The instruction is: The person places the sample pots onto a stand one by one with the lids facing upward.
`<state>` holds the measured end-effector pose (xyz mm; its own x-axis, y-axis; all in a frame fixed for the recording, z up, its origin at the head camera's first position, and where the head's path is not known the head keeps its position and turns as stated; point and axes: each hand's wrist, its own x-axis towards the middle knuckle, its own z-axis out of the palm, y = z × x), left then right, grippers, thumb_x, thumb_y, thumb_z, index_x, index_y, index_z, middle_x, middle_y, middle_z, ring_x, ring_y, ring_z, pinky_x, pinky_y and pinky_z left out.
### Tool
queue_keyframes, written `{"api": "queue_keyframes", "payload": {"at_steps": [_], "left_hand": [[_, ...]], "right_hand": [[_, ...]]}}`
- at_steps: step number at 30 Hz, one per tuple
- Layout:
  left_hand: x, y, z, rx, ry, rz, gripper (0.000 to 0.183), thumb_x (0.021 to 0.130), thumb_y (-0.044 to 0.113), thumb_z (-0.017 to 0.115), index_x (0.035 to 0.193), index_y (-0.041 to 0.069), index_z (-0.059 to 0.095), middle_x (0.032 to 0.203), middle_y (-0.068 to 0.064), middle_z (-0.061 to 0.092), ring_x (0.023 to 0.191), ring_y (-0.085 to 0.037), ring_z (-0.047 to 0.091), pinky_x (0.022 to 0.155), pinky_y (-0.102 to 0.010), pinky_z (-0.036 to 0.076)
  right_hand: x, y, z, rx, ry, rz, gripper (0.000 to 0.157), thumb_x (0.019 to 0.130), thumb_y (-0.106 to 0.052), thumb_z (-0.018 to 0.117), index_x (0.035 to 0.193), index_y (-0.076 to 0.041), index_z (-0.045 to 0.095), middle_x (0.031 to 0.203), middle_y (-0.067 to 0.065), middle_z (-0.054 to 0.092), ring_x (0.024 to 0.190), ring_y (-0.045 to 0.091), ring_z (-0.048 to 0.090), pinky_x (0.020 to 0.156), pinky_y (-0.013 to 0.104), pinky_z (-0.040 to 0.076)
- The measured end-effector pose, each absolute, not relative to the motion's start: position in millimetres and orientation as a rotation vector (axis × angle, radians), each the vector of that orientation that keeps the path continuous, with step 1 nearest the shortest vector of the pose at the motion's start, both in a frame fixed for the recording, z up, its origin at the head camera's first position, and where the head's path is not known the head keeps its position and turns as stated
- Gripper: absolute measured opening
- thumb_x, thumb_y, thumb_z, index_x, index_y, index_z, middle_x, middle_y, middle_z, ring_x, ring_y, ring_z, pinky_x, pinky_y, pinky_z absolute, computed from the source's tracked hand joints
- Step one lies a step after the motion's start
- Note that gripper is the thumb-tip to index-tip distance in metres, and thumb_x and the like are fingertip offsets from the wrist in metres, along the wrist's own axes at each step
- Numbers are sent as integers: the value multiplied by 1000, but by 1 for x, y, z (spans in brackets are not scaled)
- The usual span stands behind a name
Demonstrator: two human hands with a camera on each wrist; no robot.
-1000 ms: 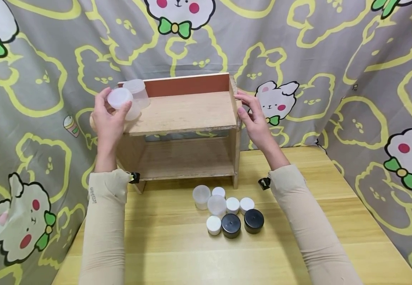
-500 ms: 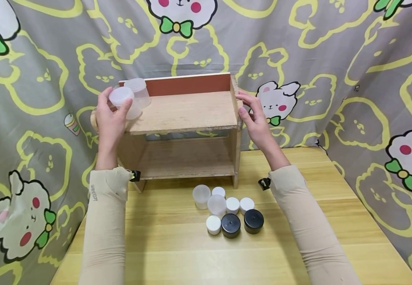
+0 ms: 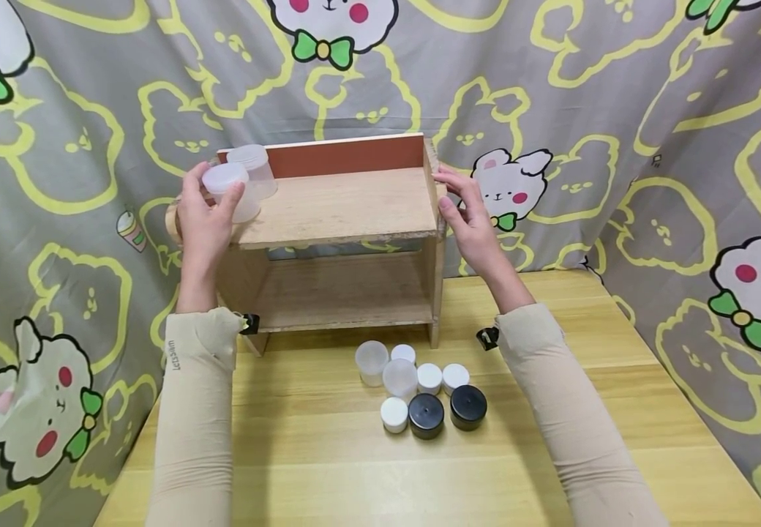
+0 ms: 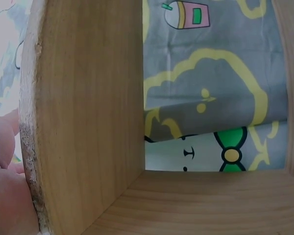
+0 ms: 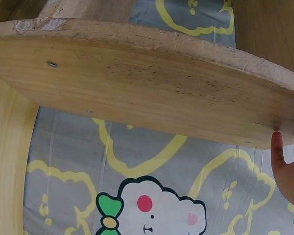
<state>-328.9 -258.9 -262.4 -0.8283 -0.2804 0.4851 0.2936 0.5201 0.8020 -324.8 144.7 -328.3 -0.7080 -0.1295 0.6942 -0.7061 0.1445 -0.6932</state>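
Observation:
At the left end of the shelf's top board, my left hand (image 3: pixel 205 219) holds a translucent lidded jar (image 3: pixel 246 208) between thumb and fingers. A second translucent jar (image 3: pixel 263 179) stands right behind it, overlapped by the first. My right hand (image 3: pixel 475 223) touches the outer side of the wooden shelf's (image 3: pixel 347 208) right panel with its fingertips. In the right wrist view the fingers (image 5: pixel 277 147) meet that panel near its far edge. The left wrist view shows mostly the shelf's inside (image 4: pixel 93 107), with part of my left hand (image 4: pixel 10 196) at the left edge; the jars are hidden there.
In front of the shelf, on the wooden table (image 3: pixel 328 468), stand two translucent jars (image 3: pixel 372 362), several small white jars (image 3: pixel 394 416) and two black jars (image 3: pixel 426 416) in a close group. A patterned curtain (image 3: pixel 367 102) hangs behind and at both sides.
The jar in my left hand has shifted slightly to the right, and the hand with it. My right hand stays against the shelf's side; the jars on the table have not moved.

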Motion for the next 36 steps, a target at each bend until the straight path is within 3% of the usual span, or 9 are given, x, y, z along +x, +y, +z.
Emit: {"api": "queue_keyframes", "payload": {"at_steps": [9,16,23,32,36], "left_hand": [[-329,-259,-262,-2,-2215,-1298,72,100,43,66,159,16,35,154,-12,49,128,-18,48,106,-29,40],[-330,-259,-263,-7,-2211,-1293,72,100,43,66,159,16,35,153,-12,50,130,-18,49,108,-30,39],[-329,-259,-265,-15,-2197,-1253,71,99,41,68,157,15,37,155,-9,48,136,-20,49,116,-32,37],[-331,-256,-267,-91,-2061,-1240,73,96,26,74,156,6,37,155,-11,44,145,-13,43,120,-16,29],[-330,-256,-269,-97,-2008,-1211,73,95,24,75,156,9,38,155,-9,44,144,-8,41,120,-13,28]], "right_hand": [[-323,143,-326,777,-1961,1615,40,109,-12,48,148,-3,48,164,4,35,146,27,38,115,49,37],[-325,144,-326,788,-1943,1618,39,109,-13,48,147,-8,50,162,1,36,143,23,41,107,36,41],[-325,143,-327,792,-1944,1624,39,109,-12,48,148,-8,50,163,2,36,143,23,41,105,34,40],[-324,144,-327,789,-1932,1639,39,109,-12,48,147,-9,51,162,1,36,142,22,42,104,32,40],[-325,144,-328,787,-1934,1640,39,109,-13,48,148,-11,51,162,1,37,141,21,41,105,33,40]]}}
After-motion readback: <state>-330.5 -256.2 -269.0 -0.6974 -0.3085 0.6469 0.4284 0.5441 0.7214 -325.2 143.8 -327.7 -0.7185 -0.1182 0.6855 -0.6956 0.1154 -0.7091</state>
